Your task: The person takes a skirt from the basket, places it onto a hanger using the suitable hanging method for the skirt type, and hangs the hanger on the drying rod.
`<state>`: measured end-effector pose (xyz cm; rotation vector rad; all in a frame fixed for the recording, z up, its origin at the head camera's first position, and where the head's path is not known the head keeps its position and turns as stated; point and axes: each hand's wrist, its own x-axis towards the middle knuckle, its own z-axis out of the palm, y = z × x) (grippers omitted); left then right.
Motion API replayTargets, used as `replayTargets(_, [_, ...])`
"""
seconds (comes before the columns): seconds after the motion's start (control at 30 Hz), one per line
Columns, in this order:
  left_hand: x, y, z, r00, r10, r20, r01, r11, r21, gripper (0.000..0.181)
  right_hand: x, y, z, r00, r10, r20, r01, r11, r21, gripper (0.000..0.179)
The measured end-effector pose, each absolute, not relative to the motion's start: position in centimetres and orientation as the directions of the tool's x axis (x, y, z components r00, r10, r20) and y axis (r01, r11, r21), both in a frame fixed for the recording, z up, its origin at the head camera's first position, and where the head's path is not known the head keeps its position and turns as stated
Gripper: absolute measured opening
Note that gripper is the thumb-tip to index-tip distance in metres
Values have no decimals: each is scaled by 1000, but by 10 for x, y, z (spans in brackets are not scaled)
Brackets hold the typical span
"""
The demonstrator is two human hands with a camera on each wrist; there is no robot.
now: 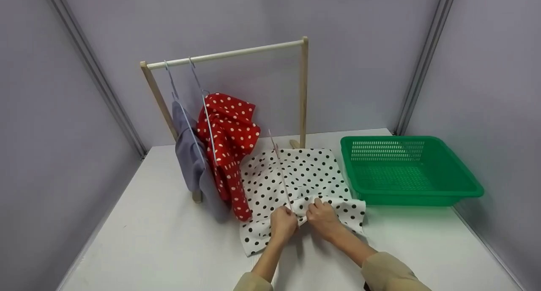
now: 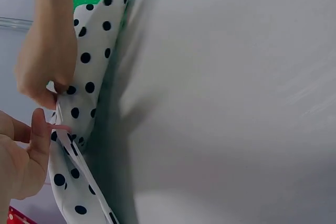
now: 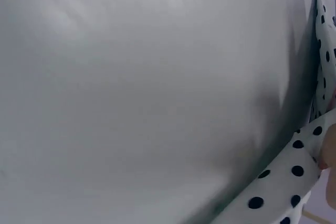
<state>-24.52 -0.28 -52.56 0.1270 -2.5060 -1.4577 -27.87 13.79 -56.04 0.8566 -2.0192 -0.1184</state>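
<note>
A white cloth with black dots [image 1: 312, 172] lies spread on the table, its near edge raised at the hands. Across it slants a thin pink hanger [image 1: 281, 170], hook end pointing away. My left hand [image 1: 284, 224] grips the near end of this hanger; in the left wrist view, the hanger's pink tip [image 2: 62, 128] sticks out past the thumb, beside the cloth's edge. Close by on the right, my right hand [image 1: 324, 218] pinches a raised fold of the dotted cloth. Only part of the right hand [image 3: 329, 156] enters the right wrist view, at its edge.
A wooden rack [image 1: 303, 92] stands behind the cloth. On its left side hang a grey garment [image 1: 190, 151] and a red white-dotted garment [image 1: 228, 130], which reaches down to the cloth's left edge. At the right stands a green basket [image 1: 416, 194], close to the cloth.
</note>
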Motion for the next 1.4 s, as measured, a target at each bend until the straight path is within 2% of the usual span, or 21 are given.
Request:
replayTargets(0.07, [-245,-3,-527,-966,-192,170,52,501,864,20,-281,143,-561,-268,-629,730,-535,727,430,21])
replayTargets(0.13, [-245,-4,-528,-969,-188,163,49,497,866,21,-280,147,-563,-248,-635,732,-541,718,439,17])
replayTargets(0.2, [-244,-4,-529,-970,-186,153,42,496,868,21,-276,150,-566,-282,-636,719,-531,727,435,11])
replayTargets(0.33, [-244,-5,-532,-967,-196,160,38,514,857,22,-269,155,-573,-440,-603,666,-496,781,380,2])
replayTargets(0.43, [-245,-4,-532,-966,-198,167,40,522,852,22,-268,159,-575,-545,-573,612,-480,812,333,11])
replayTargets(0.5, [-245,-4,-533,-966,-198,169,41,526,849,22,-268,161,-576,-586,-575,570,-483,814,324,14])
replayTargets(0.6, [-244,-4,-533,-969,-197,151,27,520,854,21,-267,162,-578,-605,-599,524,-497,799,339,11])
replayTargets(0.77, [-243,-3,-532,-969,-185,165,46,521,852,23,-270,162,-584,-579,-623,526,-495,782,379,11])
replayTargets(0.83, [-244,-3,-532,-966,-177,188,69,526,848,22,-271,162,-585,-603,-601,525,-503,797,335,14])
replayTargets(0.97, [-244,-4,-531,-964,-167,205,84,543,835,20,-271,167,-585,-699,-551,456,-562,817,126,26])
replayTargets(1.07, [-243,-5,-532,-972,-153,180,67,551,832,18,-268,171,-576,-763,-556,330,-592,806,-12,30])
replayTargets(1.13, [-242,-5,-533,-976,-145,164,57,555,830,16,-266,172,-566,-794,-564,227,-588,807,-52,29])
replayTargets(1.17, [-242,-5,-533,-977,-144,158,52,556,829,15,-265,172,-561,-801,-564,199,-583,811,-45,27])
replayTargets(1.23, [-242,-5,-534,-979,-139,148,47,553,832,15,-265,169,-555,-802,-555,220,-566,824,17,23])
replayTargets(1.3, [-242,-5,-535,-978,-142,154,50,555,830,15,-265,167,-555,-782,-540,311,-535,838,108,23])
replayTargets(1.4, [-243,-5,-536,-976,-141,165,62,546,835,16,-266,165,-564,-712,-510,483,-467,857,217,25])
